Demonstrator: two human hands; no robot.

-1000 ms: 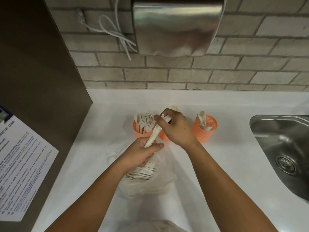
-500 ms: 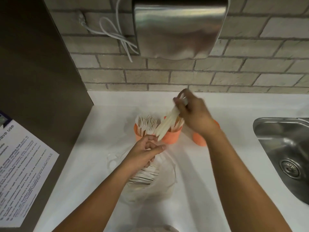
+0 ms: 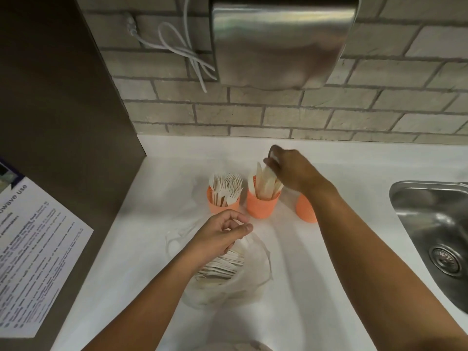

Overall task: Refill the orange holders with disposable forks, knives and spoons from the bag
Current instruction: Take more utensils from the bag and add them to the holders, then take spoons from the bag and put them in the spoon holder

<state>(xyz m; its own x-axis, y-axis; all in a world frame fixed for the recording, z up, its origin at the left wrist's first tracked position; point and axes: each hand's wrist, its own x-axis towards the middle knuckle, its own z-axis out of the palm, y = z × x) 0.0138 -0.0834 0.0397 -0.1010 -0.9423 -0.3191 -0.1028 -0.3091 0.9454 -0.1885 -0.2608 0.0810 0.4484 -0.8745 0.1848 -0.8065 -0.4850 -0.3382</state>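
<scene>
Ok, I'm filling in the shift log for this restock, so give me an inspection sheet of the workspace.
Surface: white counter, no spills seen.
Job's things: left holder packed with forks; middle holder holds knives; right holder mostly hidden behind the forearm; clear bag of cutlery lies nearer the person.
Clutter: nothing seen.
Hands: left hand loosely curled over the bag, holding nothing; right hand pinches knife tops above the middle holder.
Cables: white cord looped on the brick wall.
Surroundings: steel wall unit above, sink at right, printed notice at left.
</scene>
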